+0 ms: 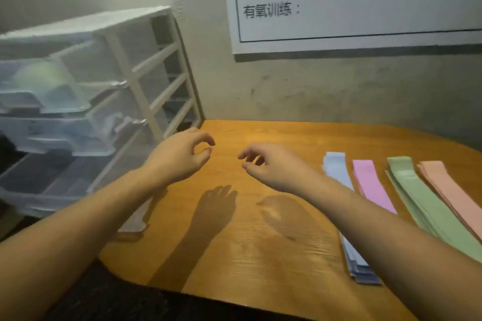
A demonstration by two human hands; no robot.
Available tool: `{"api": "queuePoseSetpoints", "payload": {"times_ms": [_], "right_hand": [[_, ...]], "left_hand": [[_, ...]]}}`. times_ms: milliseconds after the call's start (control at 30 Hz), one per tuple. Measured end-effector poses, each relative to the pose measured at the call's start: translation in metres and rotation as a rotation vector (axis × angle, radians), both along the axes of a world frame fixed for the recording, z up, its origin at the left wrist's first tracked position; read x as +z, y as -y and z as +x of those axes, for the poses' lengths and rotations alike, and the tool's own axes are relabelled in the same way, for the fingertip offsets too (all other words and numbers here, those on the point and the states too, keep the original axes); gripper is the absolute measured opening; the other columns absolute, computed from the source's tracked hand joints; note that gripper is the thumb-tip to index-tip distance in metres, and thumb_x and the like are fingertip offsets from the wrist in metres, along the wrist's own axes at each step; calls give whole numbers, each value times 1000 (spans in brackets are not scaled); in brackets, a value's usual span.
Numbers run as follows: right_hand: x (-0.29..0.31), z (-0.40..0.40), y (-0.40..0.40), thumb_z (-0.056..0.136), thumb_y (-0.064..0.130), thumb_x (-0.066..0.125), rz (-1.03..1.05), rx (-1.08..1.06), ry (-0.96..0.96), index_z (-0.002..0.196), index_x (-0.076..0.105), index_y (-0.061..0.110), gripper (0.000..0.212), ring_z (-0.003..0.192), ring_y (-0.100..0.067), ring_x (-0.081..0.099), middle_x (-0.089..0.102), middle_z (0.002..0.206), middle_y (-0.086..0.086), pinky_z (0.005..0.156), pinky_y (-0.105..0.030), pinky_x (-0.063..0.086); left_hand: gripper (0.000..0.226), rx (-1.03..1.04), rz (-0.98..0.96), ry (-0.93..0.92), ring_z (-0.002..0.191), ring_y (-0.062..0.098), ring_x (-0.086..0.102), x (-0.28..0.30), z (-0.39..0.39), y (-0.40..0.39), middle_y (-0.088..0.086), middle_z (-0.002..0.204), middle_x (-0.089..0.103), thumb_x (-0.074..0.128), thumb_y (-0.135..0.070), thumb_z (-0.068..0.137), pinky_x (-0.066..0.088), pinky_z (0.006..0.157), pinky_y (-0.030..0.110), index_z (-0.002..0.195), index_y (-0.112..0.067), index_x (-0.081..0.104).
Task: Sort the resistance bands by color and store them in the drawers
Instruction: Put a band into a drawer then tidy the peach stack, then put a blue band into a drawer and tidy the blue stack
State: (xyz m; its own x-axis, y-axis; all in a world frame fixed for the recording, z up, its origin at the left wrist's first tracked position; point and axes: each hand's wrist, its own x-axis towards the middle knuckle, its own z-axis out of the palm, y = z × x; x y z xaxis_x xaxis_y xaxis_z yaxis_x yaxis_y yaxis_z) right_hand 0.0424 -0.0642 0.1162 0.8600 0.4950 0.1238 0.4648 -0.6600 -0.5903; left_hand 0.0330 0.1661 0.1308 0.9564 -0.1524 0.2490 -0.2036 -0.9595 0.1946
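The white-framed plastic drawer unit (pixel 104 91) stands at nine o'clock, several clear drawers pulled out, something pale green inside one; the rounded wooden table (pixel 234 229) bears four sorted stacks at three o'clock: green bands (pixel 417 198), peach bands (pixel 448 190), blue bands (pixel 336 167), pink bands (pixel 370 185); sorting looks done, storing mostly left; left hand (pixel 180 156) and right hand (pixel 271 167) hover loosely curled, holding nothing.

Dim room, with light from above casting dark hand shadows on the table (pixel 260 255) (faint sheen mid-surface). The drawer unit (pixel 78 91) smears with blur; wide-angle edges bow.
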Motion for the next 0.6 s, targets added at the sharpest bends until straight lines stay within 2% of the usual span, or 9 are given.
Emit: {"api": "queuePoseSetpoints", "payload": {"times_ms": [200, 267, 400, 533, 600], "right_hand": [[24, -11, -104, 101, 34, 55, -50, 186, 56, 122, 66, 29, 24, 97, -10, 59, 61, 107, 13, 82, -29, 49], [30, -13, -129, 101, 34, 54, -61, 240, 78, 122, 66, 28, 25, 97, -8, 59, 64, 111, 12, 80, -27, 50], [41, -14, -165, 102, 33, 53, -64, 327, 96, 122, 65, 26, 24, 102, -11, 61, 66, 114, 7, 84, -30, 54], [46, -12, -187, 102, 33, 53, -43, 376, 105, 122, 64, 27, 23, 97, -11, 62, 66, 112, 7, 83, -34, 56], [48, -11, -194, 102, 33, 53, -29, 387, 108, 121, 64, 28, 23, 97, -10, 62, 66, 110, 8, 83, -34, 56]], "left_hand": [[18, 94, -92, 146, 106, 9, 58, 21, -51, -96, -12, 112, 62, 62, -30, 94, 46, 89, 30, 111, -30, 66], [16, 126, -114, 225, 101, 9, 56, 27, -64, -123, -15, 104, 57, 61, -28, 92, 46, 86, 31, 107, -29, 66], [18, 217, -200, 395, 98, 3, 49, 38, -84, -166, -16, 104, 47, 63, -23, 92, 40, 83, 22, 105, -34, 56], [31, 363, -248, 407, 115, 13, 48, 52, -84, -191, -3, 122, 51, 62, -26, 95, 43, 102, 39, 124, -23, 55], [35, 416, -281, 381, 123, 18, 49, 58, -79, -195, 2, 133, 53, 59, -30, 98, 38, 110, 47, 131, -22, 52]]}}
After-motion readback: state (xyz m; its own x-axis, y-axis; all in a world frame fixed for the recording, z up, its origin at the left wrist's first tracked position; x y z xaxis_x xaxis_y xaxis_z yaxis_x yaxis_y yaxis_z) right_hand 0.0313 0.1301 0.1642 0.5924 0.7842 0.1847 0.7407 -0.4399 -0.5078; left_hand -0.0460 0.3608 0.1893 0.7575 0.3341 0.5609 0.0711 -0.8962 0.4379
